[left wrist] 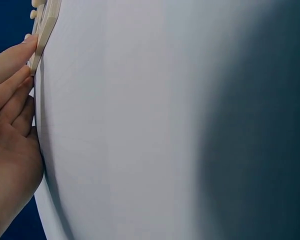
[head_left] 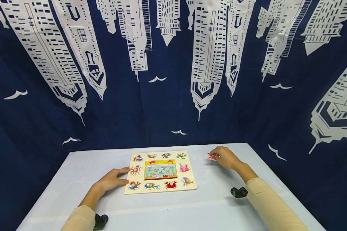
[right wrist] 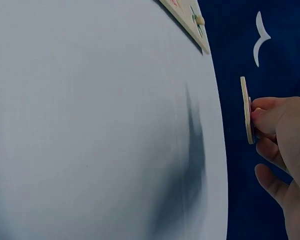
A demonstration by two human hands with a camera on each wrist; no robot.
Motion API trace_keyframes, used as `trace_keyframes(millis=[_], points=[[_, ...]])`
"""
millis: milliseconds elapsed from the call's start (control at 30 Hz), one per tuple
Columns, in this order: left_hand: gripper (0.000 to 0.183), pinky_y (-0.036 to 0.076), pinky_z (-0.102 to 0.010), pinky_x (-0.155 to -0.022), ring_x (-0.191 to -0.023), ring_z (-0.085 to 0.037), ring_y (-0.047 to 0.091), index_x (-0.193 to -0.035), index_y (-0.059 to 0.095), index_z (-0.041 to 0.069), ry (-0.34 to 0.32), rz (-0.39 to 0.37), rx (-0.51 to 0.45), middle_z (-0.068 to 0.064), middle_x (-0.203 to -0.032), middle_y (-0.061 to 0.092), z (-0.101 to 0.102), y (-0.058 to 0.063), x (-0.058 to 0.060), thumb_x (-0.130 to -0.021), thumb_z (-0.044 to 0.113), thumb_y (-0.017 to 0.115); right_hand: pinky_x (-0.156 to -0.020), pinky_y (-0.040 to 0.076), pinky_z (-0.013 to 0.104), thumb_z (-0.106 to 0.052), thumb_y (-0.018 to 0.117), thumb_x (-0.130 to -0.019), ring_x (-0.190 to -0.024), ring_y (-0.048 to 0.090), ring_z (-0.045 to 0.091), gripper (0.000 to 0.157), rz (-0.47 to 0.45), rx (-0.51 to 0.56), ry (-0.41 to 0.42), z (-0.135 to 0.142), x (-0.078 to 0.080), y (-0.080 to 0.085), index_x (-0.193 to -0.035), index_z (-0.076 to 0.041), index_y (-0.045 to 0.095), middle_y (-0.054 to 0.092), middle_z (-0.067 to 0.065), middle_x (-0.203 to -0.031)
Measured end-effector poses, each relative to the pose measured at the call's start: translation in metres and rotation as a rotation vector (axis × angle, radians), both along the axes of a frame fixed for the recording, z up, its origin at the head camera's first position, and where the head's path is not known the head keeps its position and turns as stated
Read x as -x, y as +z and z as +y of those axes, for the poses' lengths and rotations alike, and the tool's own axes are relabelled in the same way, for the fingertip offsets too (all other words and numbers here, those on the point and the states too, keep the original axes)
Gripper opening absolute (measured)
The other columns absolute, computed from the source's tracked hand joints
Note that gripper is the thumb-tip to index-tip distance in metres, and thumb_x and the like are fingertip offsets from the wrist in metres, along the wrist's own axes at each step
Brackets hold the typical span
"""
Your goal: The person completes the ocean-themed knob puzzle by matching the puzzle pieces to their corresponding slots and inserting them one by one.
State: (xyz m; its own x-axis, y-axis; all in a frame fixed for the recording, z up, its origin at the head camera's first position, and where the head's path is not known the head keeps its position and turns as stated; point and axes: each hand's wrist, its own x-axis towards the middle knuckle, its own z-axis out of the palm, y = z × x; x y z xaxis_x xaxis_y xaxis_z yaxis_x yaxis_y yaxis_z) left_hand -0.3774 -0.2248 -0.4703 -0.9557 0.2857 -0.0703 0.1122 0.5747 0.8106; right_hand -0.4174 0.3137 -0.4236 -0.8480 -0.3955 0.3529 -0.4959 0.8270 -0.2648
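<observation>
A wooden knob puzzle board (head_left: 161, 189) with sea-animal pieces around a central aquarium picture lies on the white table. My left hand (head_left: 112, 179) rests beside its left edge, with the fingers extended and fingertips touching the border. In the left wrist view the thumb lies on the corner of the board (left wrist: 49, 25). To the right of the board, my right hand (head_left: 226, 157) pinches a pink puzzle piece (head_left: 210, 157) between thumb and fingers. Seen edge-on in the right wrist view, the puzzle piece (right wrist: 246, 110) is held above the tabletop. A pink shape (head_left: 184, 168) without a visible knob shows on the board's right side.
The white-covered table (head_left: 167, 208) ends at a dark blue curtain (head_left: 162, 109) printed with white buildings and birds. Black wrist devices show at the right wrist (head_left: 238, 192) and the left wrist (head_left: 100, 221). Red crab (head_left: 171, 184) and blue fish (head_left: 151, 186) pieces sit along the front.
</observation>
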Motion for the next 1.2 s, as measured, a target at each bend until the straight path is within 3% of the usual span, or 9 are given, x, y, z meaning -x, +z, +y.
trace_keyframes(millis=[833, 1200], points=[[0.064, 0.012, -0.070, -0.118, -0.151, -0.047, 0.020, -0.143, 0.062, 0.005, 0.023, -0.016, -0.006, -0.016, -0.160, 0.042, 0.002, 0.001, 0.002, -0.084, 0.016, 0.084, -0.074, 0.056, 0.034, -0.002, 0.074, -0.093, -0.081, 0.061, 0.010, 0.014, 0.027, -0.043, 0.122, -0.038, -0.007, 0.007, -0.106, -0.002, 0.079, 0.070, -0.003, -0.092], [0.064, 0.013, -0.070, -0.118, -0.151, -0.048, 0.021, -0.143, 0.062, 0.006, 0.034, -0.020, 0.006, -0.016, -0.159, 0.043, 0.002, 0.001, 0.001, -0.084, 0.017, 0.085, -0.073, 0.056, 0.030, -0.004, 0.076, -0.093, -0.080, 0.060, 0.007, 0.012, 0.035, -0.070, 0.163, -0.052, -0.009, 0.005, -0.104, -0.008, 0.080, 0.069, -0.006, -0.091]])
